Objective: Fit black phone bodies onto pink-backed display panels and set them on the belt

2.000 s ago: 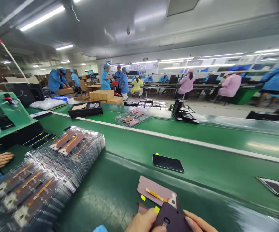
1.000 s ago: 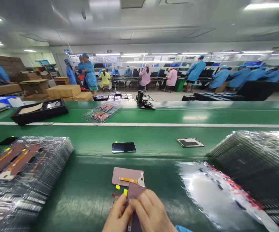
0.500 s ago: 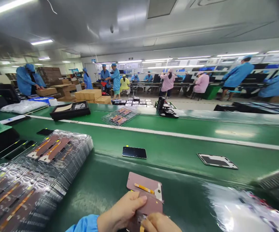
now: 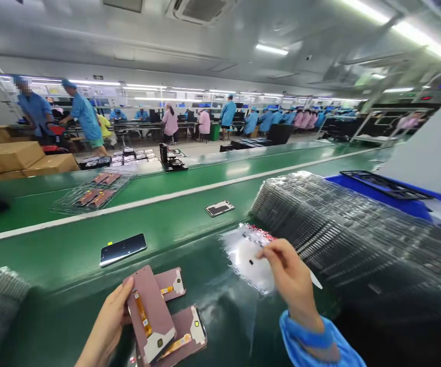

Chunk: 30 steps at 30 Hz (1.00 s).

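My left hand (image 4: 106, 326) grips a pink-backed phone screen panel (image 4: 147, 316) with an orange flex strip, overlapping two more panels (image 4: 170, 283) on the green conveyor belt (image 4: 205, 311). My right hand (image 4: 289, 270) pinches a clear plastic film (image 4: 243, 260), just beside stacked clear trays (image 4: 338, 229) on the right.

Your left hand (image 4: 108, 326) rose from the near edge at the left of the view, its bare forearm (image 4: 90, 351) angled up and to the right, with the thumb (image 4: 128, 285) pressed along one side in a closed grip. Your right hand (image 4: 287, 275) sat further right and farther out, reaching away from you, its fingertips (image 4: 270, 250) pinched together and its wrist bent slightly. A blue sleeve (image 4: 308, 336) gathered in a snug cuff around your right wrist. The two hands stayed well apart.
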Each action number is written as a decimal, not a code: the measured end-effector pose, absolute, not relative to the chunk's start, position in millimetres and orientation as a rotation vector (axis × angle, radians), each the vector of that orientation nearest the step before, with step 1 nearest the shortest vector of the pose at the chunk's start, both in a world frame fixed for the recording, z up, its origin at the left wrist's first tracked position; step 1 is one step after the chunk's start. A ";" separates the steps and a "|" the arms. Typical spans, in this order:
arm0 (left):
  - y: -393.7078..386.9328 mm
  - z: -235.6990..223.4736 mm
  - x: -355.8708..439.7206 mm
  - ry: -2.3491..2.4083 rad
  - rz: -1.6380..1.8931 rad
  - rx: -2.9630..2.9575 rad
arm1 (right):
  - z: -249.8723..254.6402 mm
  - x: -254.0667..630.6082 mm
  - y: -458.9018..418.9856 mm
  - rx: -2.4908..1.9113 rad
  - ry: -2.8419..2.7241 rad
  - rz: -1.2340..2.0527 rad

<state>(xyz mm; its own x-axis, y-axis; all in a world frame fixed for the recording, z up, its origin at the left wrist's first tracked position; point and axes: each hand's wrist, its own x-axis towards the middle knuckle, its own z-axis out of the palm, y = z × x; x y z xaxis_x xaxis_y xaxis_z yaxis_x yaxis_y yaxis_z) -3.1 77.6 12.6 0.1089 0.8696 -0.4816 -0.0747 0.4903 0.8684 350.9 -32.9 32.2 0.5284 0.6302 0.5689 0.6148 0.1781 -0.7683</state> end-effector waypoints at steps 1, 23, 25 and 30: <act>77.4 15.5 -2.3 1.267 0.798 0.805 | 26.5 372.8 -22.7 -1.543 -1.083 0.031; 108.6 42.9 117.6 0.726 0.526 1.138 | -21.0 281.9 37.3 -0.973 -0.920 1.586; 124.5 38.7 134.5 0.720 0.460 1.260 | -28.6 281.6 40.1 -0.819 -0.840 1.700; 210.6 17.5 178.9 0.943 0.462 1.641 | -46.5 306.7 47.4 -0.549 -0.666 1.747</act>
